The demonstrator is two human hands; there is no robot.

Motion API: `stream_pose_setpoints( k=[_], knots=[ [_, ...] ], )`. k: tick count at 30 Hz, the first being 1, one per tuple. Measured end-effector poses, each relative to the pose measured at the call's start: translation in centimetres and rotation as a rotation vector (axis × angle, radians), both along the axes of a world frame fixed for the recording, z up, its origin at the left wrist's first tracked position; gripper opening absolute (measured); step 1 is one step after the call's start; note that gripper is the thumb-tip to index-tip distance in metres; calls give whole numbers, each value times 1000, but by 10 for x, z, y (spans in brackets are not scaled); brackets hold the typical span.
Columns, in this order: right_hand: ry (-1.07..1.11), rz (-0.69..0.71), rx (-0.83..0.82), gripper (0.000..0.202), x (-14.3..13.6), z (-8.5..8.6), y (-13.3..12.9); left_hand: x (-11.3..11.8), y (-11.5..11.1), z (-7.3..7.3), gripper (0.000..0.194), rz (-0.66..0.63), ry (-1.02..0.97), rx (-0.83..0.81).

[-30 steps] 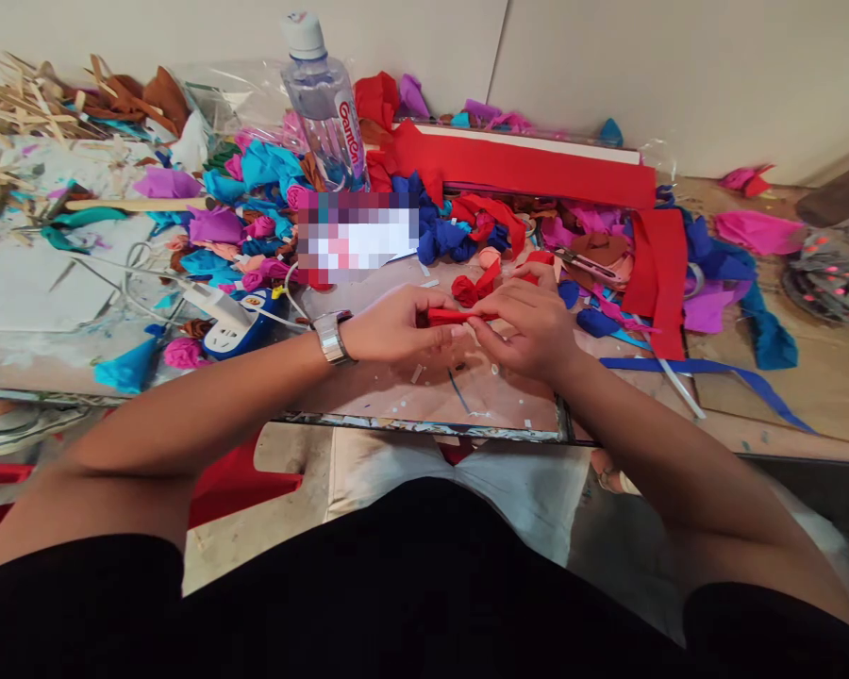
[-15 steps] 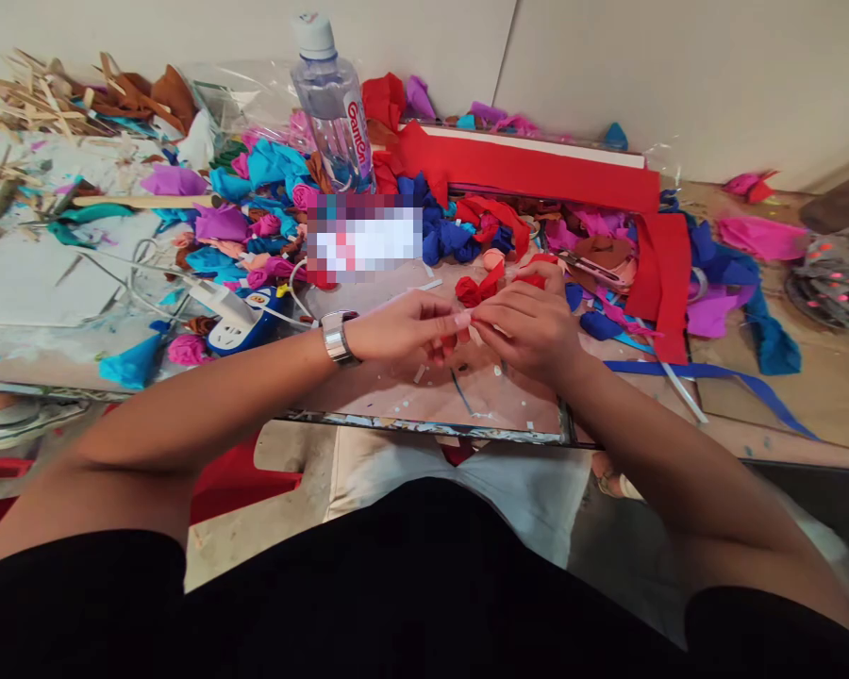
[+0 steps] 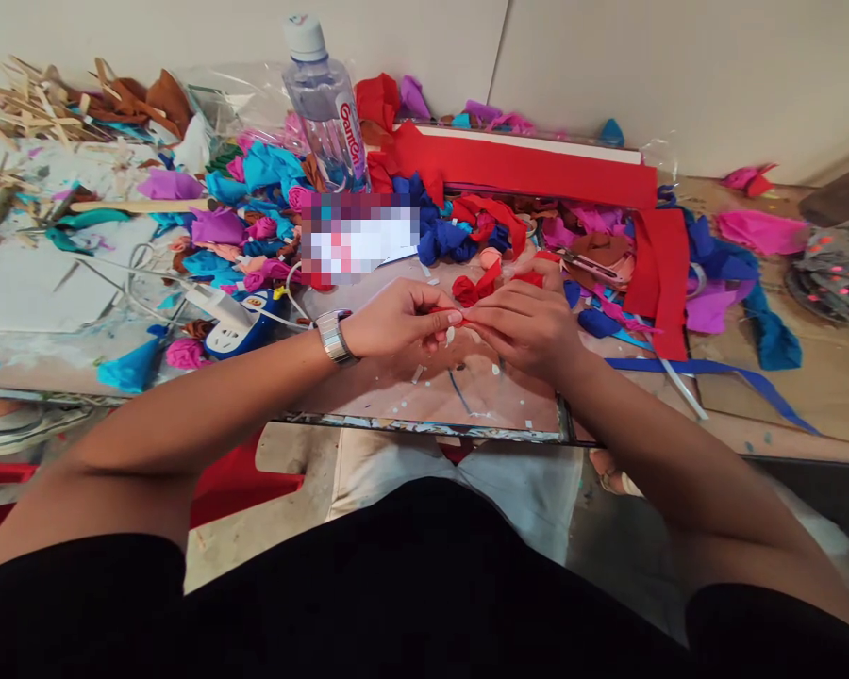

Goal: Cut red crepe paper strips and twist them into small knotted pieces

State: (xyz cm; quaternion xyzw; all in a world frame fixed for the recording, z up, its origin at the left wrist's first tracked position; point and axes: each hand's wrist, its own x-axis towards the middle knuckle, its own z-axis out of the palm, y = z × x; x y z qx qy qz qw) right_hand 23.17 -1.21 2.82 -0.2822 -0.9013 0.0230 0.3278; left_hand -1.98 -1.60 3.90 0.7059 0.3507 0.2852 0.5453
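Observation:
My left hand (image 3: 400, 319) and my right hand (image 3: 527, 325) meet over the table, their fingers pinched together. Between the fingertips runs a narrow twisted strip of red crepe paper (image 3: 444, 309); most of it is hidden by the fingers. Just beyond the fingers lies a crumpled red paper piece (image 3: 475, 285). More red paper (image 3: 534, 278) shows behind my right hand, and I cannot tell whether it is joined to the held strip. A utility knife (image 3: 594, 266) rests on the scraps to the right of that hand.
A water bottle (image 3: 325, 118) stands at the back among coloured crepe paper scraps. Red paper sheets (image 3: 538, 170) lie behind the hands. At left are a power strip (image 3: 237, 325) with cables, green-handled pliers (image 3: 89, 217) and wooden sticks (image 3: 39, 99). A blue strip (image 3: 722, 372) lies at right.
The red strip now shows between my left thumb and fingers, where little of it showed before. Both hands stay in nearly the same place, and the view has shifted slightly.

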Motion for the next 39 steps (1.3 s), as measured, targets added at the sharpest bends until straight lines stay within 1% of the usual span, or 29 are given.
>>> stream_pose_setpoints(
  k=[3, 5, 10, 11, 13, 18, 22, 26, 29, 35, 39],
  knots=[
    [14, -19, -17, 16, -1, 0, 0, 0, -1, -2, 49, 49, 38, 113],
    [24, -28, -12, 16, -2, 0, -1, 0, -3, -2, 46, 86, 80, 235],
    [92, -51, 10, 18, -8, -1, -3, -4, -3, -7, 33, 137, 249, 721],
    [101, -61, -3, 19, -9, -1, -3, -5, -3, -9, 33, 136, 276, 795],
    [107, -71, -34, 20, -11, -1, -5, -7, -2, -11, 35, 122, 325, 883],
    [107, -76, -83, 18, -12, -3, -6, -9, -1, -13, 39, 87, 413, 974],
    [89, -81, -106, 17, -14, -5, -7, -8, -3, -12, 36, 75, 440, 1023],
    [99, -69, -128, 16, -15, -5, -8, -9, -3, -11, 32, 80, 427, 1048],
    [116, -77, -118, 15, -14, -3, -7, -11, -2, -11, 32, 96, 414, 1042],
    [89, -79, -57, 15, -11, -1, -5, -11, 0, -13, 36, 91, 399, 970],
    [97, -89, -61, 12, -12, -3, -5, -9, -1, -13, 33, 106, 380, 1008]
  ],
)
